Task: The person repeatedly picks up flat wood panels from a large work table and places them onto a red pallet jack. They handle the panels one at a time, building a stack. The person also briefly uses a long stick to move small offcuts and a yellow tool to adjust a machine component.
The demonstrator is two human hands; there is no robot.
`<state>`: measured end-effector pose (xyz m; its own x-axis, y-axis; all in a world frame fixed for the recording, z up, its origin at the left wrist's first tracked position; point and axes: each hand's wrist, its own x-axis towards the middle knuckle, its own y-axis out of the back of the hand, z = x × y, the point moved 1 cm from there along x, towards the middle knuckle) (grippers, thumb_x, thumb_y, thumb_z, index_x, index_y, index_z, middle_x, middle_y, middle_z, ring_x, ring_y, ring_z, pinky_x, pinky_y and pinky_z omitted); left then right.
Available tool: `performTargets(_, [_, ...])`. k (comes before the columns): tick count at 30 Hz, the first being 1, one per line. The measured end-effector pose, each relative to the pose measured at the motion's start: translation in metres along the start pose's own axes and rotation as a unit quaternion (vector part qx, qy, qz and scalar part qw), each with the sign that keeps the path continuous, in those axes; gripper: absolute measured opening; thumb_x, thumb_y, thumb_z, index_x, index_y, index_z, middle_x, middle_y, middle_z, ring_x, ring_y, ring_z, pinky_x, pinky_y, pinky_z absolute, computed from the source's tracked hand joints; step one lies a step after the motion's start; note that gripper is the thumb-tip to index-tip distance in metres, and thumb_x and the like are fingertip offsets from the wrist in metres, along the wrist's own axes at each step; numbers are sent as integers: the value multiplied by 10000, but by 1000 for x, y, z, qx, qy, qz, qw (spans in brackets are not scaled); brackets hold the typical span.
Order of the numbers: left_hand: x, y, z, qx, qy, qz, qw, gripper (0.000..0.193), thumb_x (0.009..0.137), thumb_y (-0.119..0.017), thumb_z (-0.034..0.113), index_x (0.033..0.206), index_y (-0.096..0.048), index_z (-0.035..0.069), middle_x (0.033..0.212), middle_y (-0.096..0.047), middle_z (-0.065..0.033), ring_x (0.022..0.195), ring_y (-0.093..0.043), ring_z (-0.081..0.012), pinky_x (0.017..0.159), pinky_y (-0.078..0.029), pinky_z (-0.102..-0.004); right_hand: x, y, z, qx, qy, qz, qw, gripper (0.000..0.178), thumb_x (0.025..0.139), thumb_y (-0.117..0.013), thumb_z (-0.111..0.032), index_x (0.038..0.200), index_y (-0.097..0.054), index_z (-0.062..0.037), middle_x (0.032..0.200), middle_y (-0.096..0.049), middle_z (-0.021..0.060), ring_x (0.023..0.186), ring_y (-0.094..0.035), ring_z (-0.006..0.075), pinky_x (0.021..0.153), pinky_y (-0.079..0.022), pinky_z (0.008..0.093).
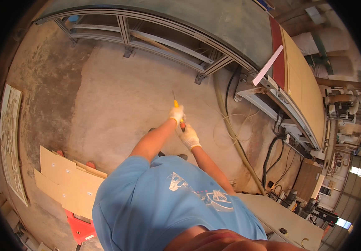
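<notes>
Both of my hands wear whitish knit gloves and meet in front of me above the bare floor. My left hand (177,113) is closed round a slim yellow tool (176,103) with a thin metal tip pointing away from me. Just nearer and to the right, my right hand (189,137) closes on an orange-and-dark handle piece (183,124). Whether this piece and the yellow tool are one thing cannot be made out; the gloves cover where they would join.
A long metal-framed table (226,29) runs across the far side, with a pale strip (268,66) at its corner. Hoses (226,121) and cables lie on the floor at right. Tan panels (65,178) lie at left over a red stand (80,228); a pale board (264,205) is near right.
</notes>
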<state>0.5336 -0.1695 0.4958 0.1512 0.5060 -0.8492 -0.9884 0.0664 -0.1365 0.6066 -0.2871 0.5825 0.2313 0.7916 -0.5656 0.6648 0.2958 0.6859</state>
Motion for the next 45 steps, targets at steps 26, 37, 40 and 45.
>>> performTargets(26, [47,110,102,28,-50,69,996,450,961,-649,408,1129,-581,-5,765,-633,-138,569,-635,-252,487,-556,-407,-258,31,391,-99,-454,282,839,259,897,-614,-268,1053,-731,-97,1034,-741,145,959,-711,378,816,-577,489])
performTargets(37, [17,441,11,-269,-55,268,924,479,972,-606,546,975,-596,67,719,-599,-101,546,-613,-279,483,-532,-452,79,-42,175,453,-148,197,856,212,953,-626,-127,1105,-619,20,970,-679,99,714,-644,211,619,-552,330])
performTargets(40, [25,494,33,-264,-63,230,934,449,978,-623,504,922,-610,59,680,-600,-75,521,-606,-260,474,-529,-441,117,-35,39,471,-70,102,873,213,960,-605,-150,1059,-619,39,948,-674,125,737,-677,224,673,-583,331])
performTargets(45, [65,537,95,-245,-60,171,952,477,969,-631,528,858,-607,65,610,-549,-51,500,-569,-216,493,-527,-392,191,-46,-122,477,5,45,878,247,941,-591,-134,1084,-590,67,992,-653,142,916,-695,248,754,-622,338])
